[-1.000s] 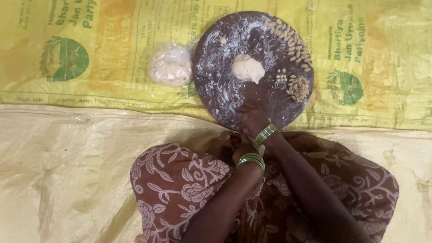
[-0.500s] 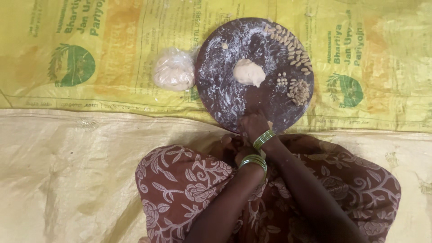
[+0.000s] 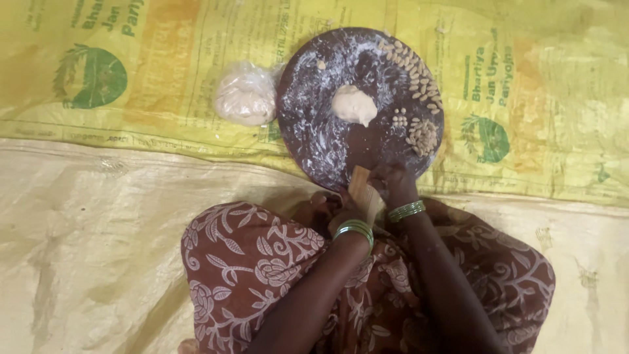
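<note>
1. Both hands meet at the near edge of the round dark wooden board dusted with white flour (image 3: 327, 137). Between them sits a small flat tan wooden piece (image 3: 364, 191), ridged by the look of it, touching the board's near rim and tilted up toward the person.

2. Right hand (image 3: 393, 183): its grip looks pressed onto the far end of the tan piece, fingers curled over it right at the board's rim. Left hand (image 3: 341, 208): tucked under the near end, grip closed around or beneath it. I can't tell exactly how the fingers sit, since they're mostly hidden.

3. Handling guess: the tan piece looks stiff, light and dry, so not slippery. Pinching it by the long side edges seems like the safest hold.

4. The pale soft dough lump (image 3: 354, 105) sits near the middle of the board, apart from both hands. It looks squishy and a bit sticky, so it would dent under any squeeze. Pinch small bits off rather than grabbing the whole thing.

5. Small shaped dough pieces (image 3: 419, 85) are lined along the board's right edge. They look fragile, so easy to squash.

6. A clear plastic bag of dough (image 3: 246, 97) rests just beside the board's left edge, on the yellow printed woven sack (image 3: 164, 72) spread over the floor.
</note>
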